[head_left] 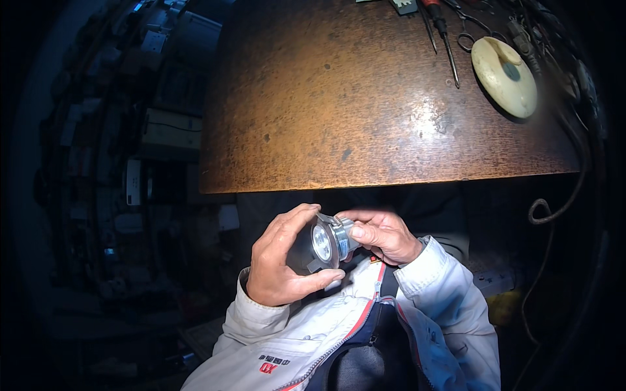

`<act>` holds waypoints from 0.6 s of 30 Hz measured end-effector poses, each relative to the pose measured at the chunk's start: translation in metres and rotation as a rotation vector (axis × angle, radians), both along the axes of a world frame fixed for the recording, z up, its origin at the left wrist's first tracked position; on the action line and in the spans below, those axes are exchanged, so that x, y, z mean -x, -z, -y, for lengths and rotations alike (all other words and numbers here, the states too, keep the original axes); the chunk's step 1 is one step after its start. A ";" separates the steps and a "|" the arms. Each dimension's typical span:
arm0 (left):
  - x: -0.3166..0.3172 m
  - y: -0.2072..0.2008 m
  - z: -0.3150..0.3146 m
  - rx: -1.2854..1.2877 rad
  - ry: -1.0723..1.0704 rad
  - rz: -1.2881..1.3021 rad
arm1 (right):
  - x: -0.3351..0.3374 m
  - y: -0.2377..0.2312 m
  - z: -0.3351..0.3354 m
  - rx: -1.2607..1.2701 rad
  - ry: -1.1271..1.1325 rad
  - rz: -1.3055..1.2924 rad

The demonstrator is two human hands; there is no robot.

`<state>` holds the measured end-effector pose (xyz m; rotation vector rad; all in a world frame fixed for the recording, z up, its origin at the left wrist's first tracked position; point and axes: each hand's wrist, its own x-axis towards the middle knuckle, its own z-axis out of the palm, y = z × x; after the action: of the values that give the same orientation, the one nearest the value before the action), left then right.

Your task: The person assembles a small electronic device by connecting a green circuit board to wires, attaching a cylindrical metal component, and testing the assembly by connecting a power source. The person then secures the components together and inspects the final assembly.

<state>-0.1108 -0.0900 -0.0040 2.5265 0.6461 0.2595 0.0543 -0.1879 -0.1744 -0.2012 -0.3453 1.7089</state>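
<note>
A small round LED downlight [322, 243] with a silver rim, a metal body and spring clips is held up below the table's near edge. Its lens side is turned toward my left hand [279, 258], whose fingertips meet the top clip. The left thumb reaches under the rim by the lower clip, so the hand spans the light. My right hand [385, 236] pinches the back of the body between thumb and fingers. Part of the housing is hidden behind those right fingers.
A worn brown wooden table [339, 104] lies ahead. On its right side are a screwdriver [446, 49], scissors [467, 40] and a cream oval lidlike piece [502, 88]. Cables [577, 150] hang off the right edge. Dark, cluttered shelves [98, 130] stand at left.
</note>
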 end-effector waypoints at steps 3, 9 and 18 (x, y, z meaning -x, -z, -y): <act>-0.006 -0.001 -0.003 -0.025 0.116 0.044 | 0.000 0.001 0.001 0.012 -0.026 -0.012; -0.014 -0.007 0.005 -0.018 0.040 0.007 | 0.000 0.004 0.000 0.005 -0.040 -0.015; -0.012 0.000 -0.001 -0.087 0.171 0.002 | -0.007 0.013 0.002 0.000 -0.082 0.001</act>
<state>-0.0985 -0.0890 -0.0037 2.6455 0.4222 0.2337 0.0610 -0.1899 -0.1875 -0.1899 -0.3589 1.7891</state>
